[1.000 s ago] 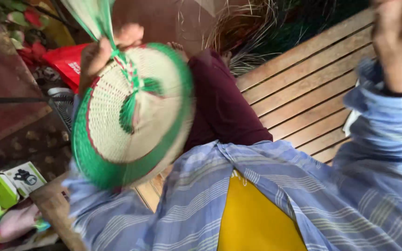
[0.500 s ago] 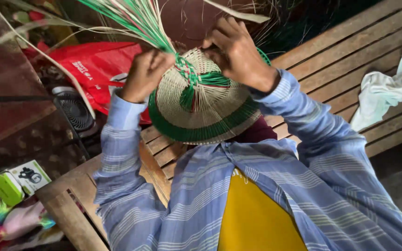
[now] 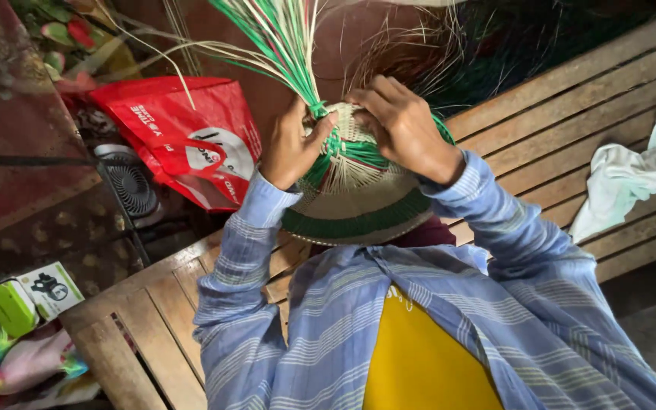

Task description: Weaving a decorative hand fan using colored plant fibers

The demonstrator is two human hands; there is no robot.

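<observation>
You hold a round woven hat (image 3: 358,193) up in front of your chest, and everything else sits around that hat. Your left hand (image 3: 291,148) is on the hat's left side. Its fingers are closed tight around the bunch of green and pale straw strips (image 3: 282,38) just where the bunch comes out of the weave. Your right hand (image 3: 400,125) is on the top right of the hat. Its fingers are bent and pressed down on the weave next to the bunch, and you cannot tell if they pinch a strip. The two hands are very near each other, almost touching.

The hat has a green band along its lower rim. That rim hangs just above your blue striped shirt (image 3: 434,319) and touches nothing else that you can see. The loose strips fan out from the top of the hat, up and to the left, and run out past the top edge of the view.

Under the hat is a wooden bench (image 3: 540,114) made of long slats. To the right of the hat the slats are bare until the white cloth (image 3: 632,178), which lies well apart from it, near the right edge. To the left of the hat is a red bag (image 3: 184,137), near your left wrist. Past the bag sits a small fan (image 3: 130,186). Far down to the left of the hat, past the bench edge, is a green and white box (image 3: 28,296).
</observation>
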